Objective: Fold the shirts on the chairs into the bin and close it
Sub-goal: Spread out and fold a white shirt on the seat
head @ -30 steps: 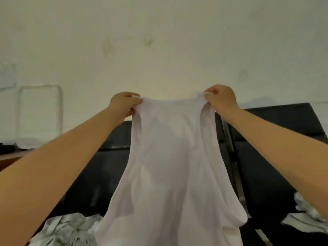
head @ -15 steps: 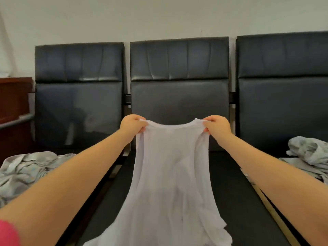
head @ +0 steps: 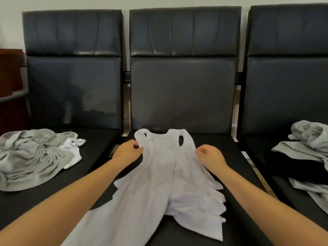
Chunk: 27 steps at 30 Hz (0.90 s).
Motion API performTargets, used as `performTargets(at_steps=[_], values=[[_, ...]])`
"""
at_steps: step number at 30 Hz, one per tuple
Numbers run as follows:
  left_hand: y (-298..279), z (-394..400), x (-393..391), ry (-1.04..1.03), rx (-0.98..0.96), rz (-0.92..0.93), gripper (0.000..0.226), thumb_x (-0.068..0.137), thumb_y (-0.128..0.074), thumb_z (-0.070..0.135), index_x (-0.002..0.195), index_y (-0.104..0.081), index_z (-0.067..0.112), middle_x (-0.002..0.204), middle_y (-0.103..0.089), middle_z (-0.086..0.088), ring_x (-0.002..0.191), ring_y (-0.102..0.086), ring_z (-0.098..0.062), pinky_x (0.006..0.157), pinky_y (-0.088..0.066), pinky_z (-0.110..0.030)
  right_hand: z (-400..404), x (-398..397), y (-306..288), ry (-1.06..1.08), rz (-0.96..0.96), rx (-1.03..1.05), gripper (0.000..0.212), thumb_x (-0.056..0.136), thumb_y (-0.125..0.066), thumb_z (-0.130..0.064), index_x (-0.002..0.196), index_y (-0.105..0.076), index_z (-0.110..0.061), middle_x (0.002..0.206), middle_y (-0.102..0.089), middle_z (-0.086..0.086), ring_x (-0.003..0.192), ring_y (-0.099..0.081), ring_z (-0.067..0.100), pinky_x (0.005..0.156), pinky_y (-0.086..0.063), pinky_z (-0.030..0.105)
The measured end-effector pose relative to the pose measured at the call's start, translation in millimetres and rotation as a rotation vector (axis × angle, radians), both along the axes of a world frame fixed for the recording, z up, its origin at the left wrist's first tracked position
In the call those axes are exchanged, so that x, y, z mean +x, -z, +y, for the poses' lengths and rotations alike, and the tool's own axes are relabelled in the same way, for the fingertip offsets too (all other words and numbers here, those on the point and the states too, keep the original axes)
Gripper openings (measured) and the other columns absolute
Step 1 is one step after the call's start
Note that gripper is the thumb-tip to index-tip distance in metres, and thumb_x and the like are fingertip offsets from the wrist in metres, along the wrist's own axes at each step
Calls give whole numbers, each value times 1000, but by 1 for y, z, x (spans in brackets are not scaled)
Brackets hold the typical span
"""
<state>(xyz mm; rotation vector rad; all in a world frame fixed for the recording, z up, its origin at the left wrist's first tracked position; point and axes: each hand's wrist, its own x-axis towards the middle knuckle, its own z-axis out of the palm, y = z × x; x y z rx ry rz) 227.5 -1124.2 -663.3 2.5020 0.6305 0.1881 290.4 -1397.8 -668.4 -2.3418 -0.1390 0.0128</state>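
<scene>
Two hands flank a white tank top (head: pixel 159 174): left hand (head: pixel 126 152) pinches its strap; right hand (head: pixel 210 155) curls loosely, empty; hem cut off.

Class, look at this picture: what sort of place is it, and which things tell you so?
Probably a waiting area or office lobby: a row of linked black padded chairs against a plain wall, with a dark wooden counter at the left.

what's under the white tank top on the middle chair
The tank top lies on the middle seat, its hem hanging off the front. Whatever it covers is hidden.
</scene>
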Motion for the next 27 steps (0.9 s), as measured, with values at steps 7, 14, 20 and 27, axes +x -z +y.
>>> performTargets(at_steps=[7, 14, 20, 27], values=[[1, -16, -100, 159, 131, 169, 57, 85, -66, 44, 135, -46, 25, 125, -57, -1, 110, -56, -17, 86, -46, -28, -38, -63, -10, -72, 206, -471, 40, 81, -68, -51, 83, -58, -12, 84, -58, 1, 80, -58, 17, 62, -42, 27], [-31, 4, -102, 60, -137, -167, 23, 93, -56, 15, 113, -65, 16, 109, -63, -1, 95, -55, -14, 82, -43, -29, -53, -69, -43, 146, 128, 253, 13, 90, -59, -10, 77, -56, -9, 88, -58, 12, 87, -60, 27, 84, -54, 41], [-41, 26, -74, -35, 47, -366, 38, 94, -54, 9, 131, -53, 14, 123, -54, -15, 95, -55, -22, 80, -39, -27, -52, -40, -59, 398, 178, 873, 49, 91, -64, -14, 138, -49, -14, 127, -59, 9, 113, -57, 28, 94, -49, 38], [0, 5, -94, -139, -87, -68, 74, 91, -59, 42, 150, -22, 17, 143, -34, -20, 121, -48, -37, 91, -43, -39, -46, -63, -11, 165, 171, 151, 86, 82, -73, -37, 150, -25, -16, 150, -38, 10, 134, -41, 31, 102, -39, 40]])
